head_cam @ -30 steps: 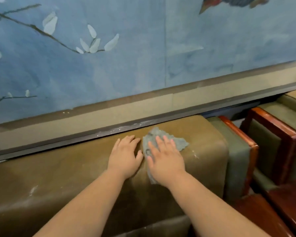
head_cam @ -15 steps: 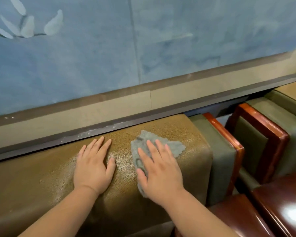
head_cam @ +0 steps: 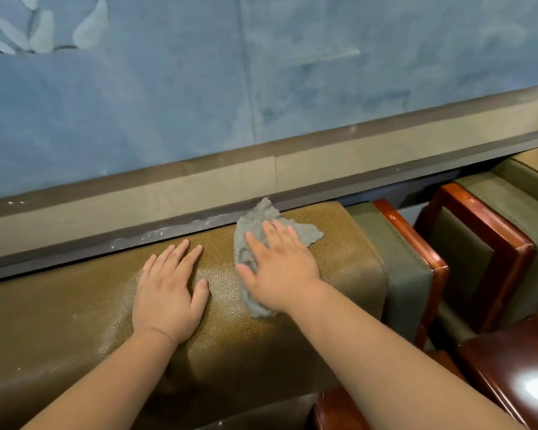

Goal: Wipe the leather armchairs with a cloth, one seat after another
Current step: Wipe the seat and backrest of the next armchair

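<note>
We see both hands flat on the top of the brown leather armchair back (head_cam: pixel 339 243), which runs along just under the wall ledge (head_cam: pixel 199 193).

Right hand (head_cam: pixel 280 268): fingers straight and spread, palm down, pressing the grey cloth (head_cam: pixel 255 225) onto the leather. No curl, no pinch, just flat pressure. The cloth is crumpled, near the right end of the chair back; its far tip pokes up against the dark trim strip (head_cam: pixel 75 252) at the wall, and a bit of it sticks out below the heel of the hand.

Left hand (head_cam: pixel 168 293): also flat, fingers straight and close together, thumb out, resting on bare leather and holding nothing. It sits just beside the cloth, not touching it.

The leather left of the left hand shows pale scuffed patches.

Right of this seat: a green padded side panel (head_cam: pixel 407 274) with a glossy red-brown wooden armrest (head_cam: pixel 416 240), then the next armchair (head_cam: pixel 485 243) with the same wood frame. Glossy wood surface (head_cam: pixel 516 367) at lower right catches a light glare.

Behind: blue wall mural (head_cam: pixel 168 103) with pale leaves at upper left.
</note>
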Available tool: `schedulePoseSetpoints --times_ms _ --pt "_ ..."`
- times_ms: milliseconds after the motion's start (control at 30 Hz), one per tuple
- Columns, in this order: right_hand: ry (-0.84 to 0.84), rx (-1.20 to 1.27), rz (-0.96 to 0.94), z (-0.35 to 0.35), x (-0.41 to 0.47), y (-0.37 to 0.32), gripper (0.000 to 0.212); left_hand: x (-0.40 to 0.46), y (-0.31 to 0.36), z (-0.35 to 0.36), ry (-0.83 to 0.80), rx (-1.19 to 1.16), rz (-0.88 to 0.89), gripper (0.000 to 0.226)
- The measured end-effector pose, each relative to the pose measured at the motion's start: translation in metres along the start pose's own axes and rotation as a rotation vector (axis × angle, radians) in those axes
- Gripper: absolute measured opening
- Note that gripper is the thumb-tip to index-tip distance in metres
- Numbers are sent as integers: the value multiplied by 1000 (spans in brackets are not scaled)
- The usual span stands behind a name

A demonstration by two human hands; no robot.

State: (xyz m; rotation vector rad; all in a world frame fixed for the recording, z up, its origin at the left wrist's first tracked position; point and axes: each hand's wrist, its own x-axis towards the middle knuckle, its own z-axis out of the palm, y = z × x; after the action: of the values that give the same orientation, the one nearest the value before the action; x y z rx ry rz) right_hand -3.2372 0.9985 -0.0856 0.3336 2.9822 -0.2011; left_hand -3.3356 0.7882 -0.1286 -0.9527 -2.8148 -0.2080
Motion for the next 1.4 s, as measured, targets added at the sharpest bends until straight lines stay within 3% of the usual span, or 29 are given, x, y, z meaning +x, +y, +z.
schedulePoseSetpoints --times_ms 67,233,300,467,567,667,767,900,1000,1067,1167,1233,1300,1400 --pt "20 17 65 -4 1 33 77 1 -1 1 3 -7 5 66" --pt "90 152 489 -15 10 114 85 1 0 1 9 -6 -5 66" --pt "73 78 466 -11 17 95 94 1 -1 0 13 -13 -1 66" --pt "1 6 216 -4 20 11 87 0 0 -1 -7 -4 -7 66" --pt "-10 -6 83 -4 14 19 83 -1 -2 0 -9 0 -8 66" --pt "27 19 180 -10 7 48 81 0 -3 0 -9 -4 -12 66" --pt "36 -4 276 -6 16 23 81 0 -2 1 -17 -2 -21 68" --pt "34 23 8 8 26 -57 70 -1 -2 3 0 -35 -45 75" --pt "26 5 -152 9 23 -52 64 -1 -2 2 18 -71 -38 77" --pt "70 -12 -91 10 18 -20 65 -2 -2 0 9 -64 -26 77" --pt "139 -21 201 8 -3 32 74 -3 -1 -3 -4 -60 -29 75" --pt "158 -24 355 9 -10 31 76 -2 -1 -2 -15 -56 -28 76" --pt "134 -7 323 12 -6 -4 77 -2 -2 -1 -30 -53 -22 77" --pt "116 24 74 23 8 -66 67 0 -3 -2 -47 -52 -20 77"
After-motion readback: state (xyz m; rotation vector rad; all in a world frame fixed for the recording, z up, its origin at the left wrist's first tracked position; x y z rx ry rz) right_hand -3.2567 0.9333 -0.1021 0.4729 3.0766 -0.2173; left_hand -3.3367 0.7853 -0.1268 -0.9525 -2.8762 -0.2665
